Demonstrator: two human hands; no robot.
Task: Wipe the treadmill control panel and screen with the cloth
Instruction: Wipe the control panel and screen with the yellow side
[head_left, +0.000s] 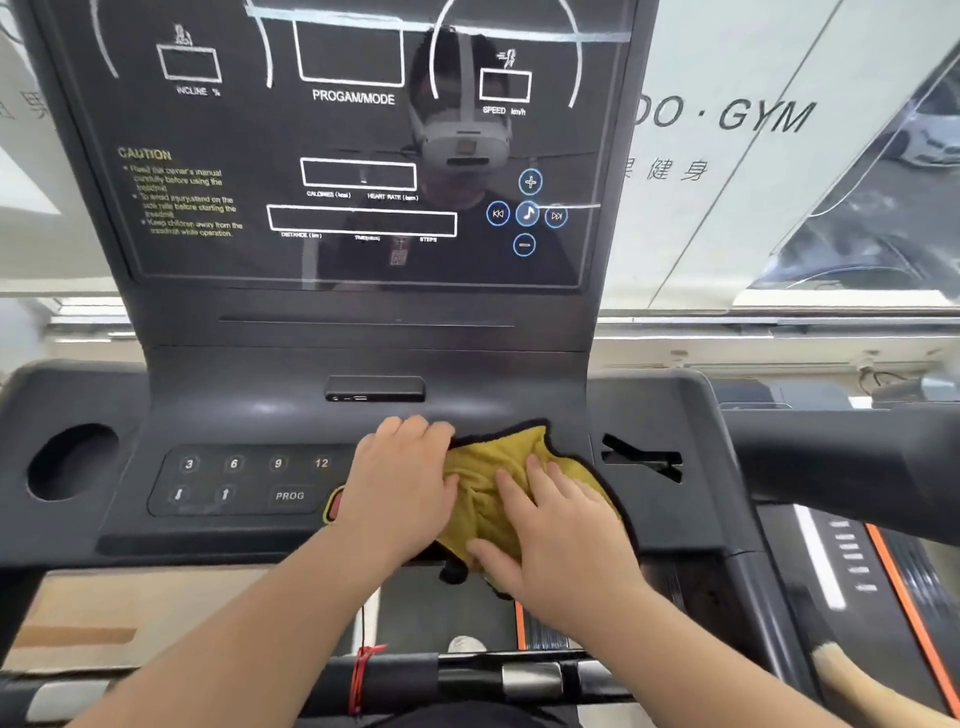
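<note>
Yellow microfibre cloth (491, 470) at control panel (234, 480) right edge: soft, light, bunches; pin its middle. Right grip (566, 540) flat on it; left grip (400, 483) curl unclear.

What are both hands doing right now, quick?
Left hand: on the left edge of the yellow cloth, fingers bent; gripping or just pressing cannot be told.
Right hand: open, fingers straight, pressing the yellow cloth flat.

Daylight fills a frosted window (769, 171) lettered "GYM", with another treadmill (852, 561) below its right side and, seemingly, cardboard (130, 613) below its left.
</note>
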